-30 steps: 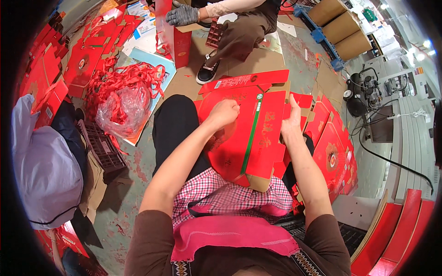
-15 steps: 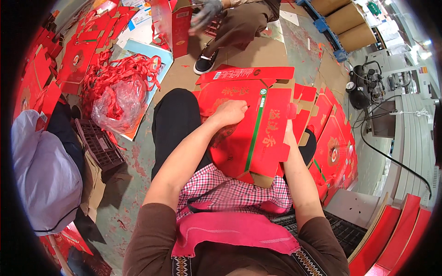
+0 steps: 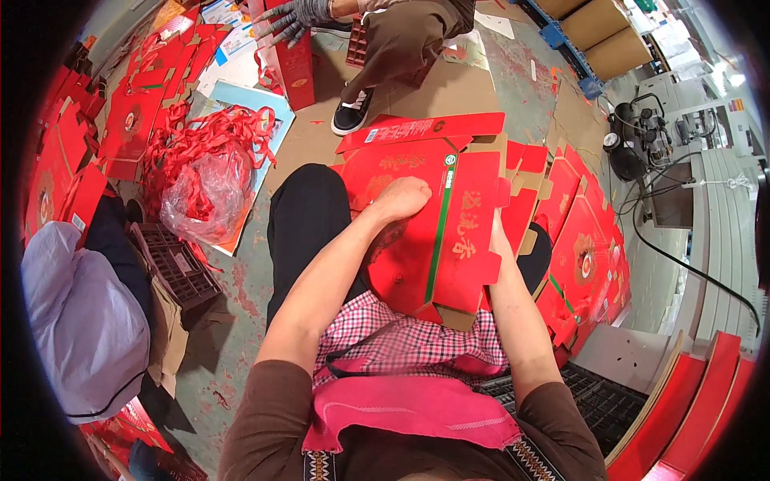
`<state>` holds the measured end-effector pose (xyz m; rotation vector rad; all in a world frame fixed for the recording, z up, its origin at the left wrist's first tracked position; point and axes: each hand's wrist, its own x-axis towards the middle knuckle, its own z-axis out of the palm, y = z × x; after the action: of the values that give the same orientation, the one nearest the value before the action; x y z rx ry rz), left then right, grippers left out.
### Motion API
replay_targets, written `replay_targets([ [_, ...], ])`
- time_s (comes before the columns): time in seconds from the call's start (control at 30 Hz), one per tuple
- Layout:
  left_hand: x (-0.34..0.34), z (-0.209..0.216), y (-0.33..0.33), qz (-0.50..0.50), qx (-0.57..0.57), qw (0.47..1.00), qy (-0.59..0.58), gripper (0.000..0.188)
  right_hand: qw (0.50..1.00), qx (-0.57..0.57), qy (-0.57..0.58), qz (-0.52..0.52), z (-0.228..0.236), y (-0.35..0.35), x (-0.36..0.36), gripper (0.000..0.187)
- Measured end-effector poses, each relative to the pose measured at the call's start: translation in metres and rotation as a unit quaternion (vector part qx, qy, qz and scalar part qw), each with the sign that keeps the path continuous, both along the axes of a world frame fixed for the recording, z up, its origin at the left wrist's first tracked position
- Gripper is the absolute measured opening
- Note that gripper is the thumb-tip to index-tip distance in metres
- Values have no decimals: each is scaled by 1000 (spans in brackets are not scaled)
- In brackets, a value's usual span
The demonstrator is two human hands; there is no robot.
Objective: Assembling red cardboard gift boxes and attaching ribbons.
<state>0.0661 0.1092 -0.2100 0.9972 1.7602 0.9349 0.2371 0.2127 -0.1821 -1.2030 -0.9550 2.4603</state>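
A flattened red carton (image 3: 393, 264) with gold print and a green stripe lies across my lap, its cut flaps sticking out at the far and right sides. My left hand (image 3: 405, 198) rests on the carton's upper face, curled into a fist. Whatever its fingers hold, if anything, is hidden beneath them. At the carton's right edge my right hand (image 3: 498, 232) reaches under a flap, so its fingers are out of sight. More red cartons (image 3: 581, 256) are stacked to the right of my knee.
Opposite me a person's gloved hand (image 3: 295, 18) is at a standing red box (image 3: 293, 72). Tangled red ribbons (image 3: 228, 132) and clear plastic lie on a board at left, near a dark plastic crate (image 3: 176, 264). A compressor (image 3: 638, 140) with a black hose stands at right.
My hands and the carton have hardly shifted. The other person's gloved hand has moved left to the top of the standing box, its fingers now spread.
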Motion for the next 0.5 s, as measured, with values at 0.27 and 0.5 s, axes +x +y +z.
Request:
replay_targets([
  [0.27, -9, -4, 9, 13, 16, 996, -90, 20, 1000, 18, -4, -10, -3, 0, -1, 44],
  [0.5, -15, 12, 14, 37, -19, 966, -254, 22, 1000, 25, -13, -12, -11, -2, -2, 44],
])
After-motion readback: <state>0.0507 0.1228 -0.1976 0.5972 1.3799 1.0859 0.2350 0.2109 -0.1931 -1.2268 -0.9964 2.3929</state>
